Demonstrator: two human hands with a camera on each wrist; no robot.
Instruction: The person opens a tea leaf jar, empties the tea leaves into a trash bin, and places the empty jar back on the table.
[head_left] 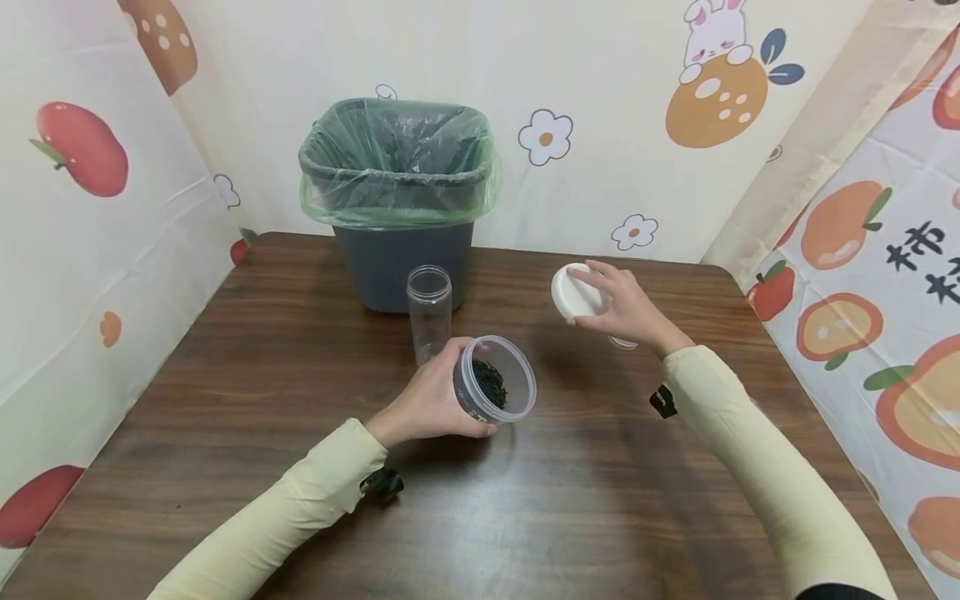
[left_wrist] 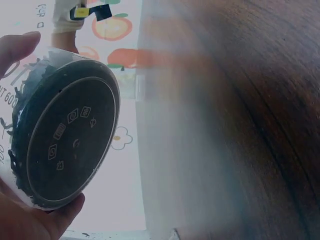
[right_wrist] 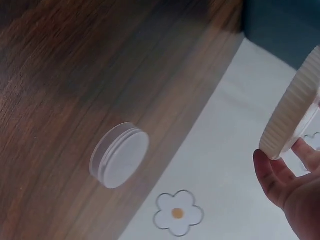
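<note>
My left hand [head_left: 431,400] grips a clear plastic jar [head_left: 521,379], tilted with its open mouth facing up and toward me. Dark dried leaves, looking like tea, [head_left: 489,383] lie at its bottom; through its base [left_wrist: 75,140] they show as a dark mass. Up and to the right, my right hand [head_left: 628,304] pinches a round white screw lid [head_left: 572,293] by its ridged edge, raised over the table. A tall clear container [head_left: 430,321] without a lid stands just behind my left hand. Below my right hand sits a small clear-and-white round lid [right_wrist: 122,157], mostly hidden in the head view.
A dark bin [head_left: 405,258] lined with a green bag [head_left: 401,204] stands at the table's back, directly behind the tall container. The brown wooden table [head_left: 585,500] ends at a patterned cloth backdrop [head_left: 600,192] at the back and sides.
</note>
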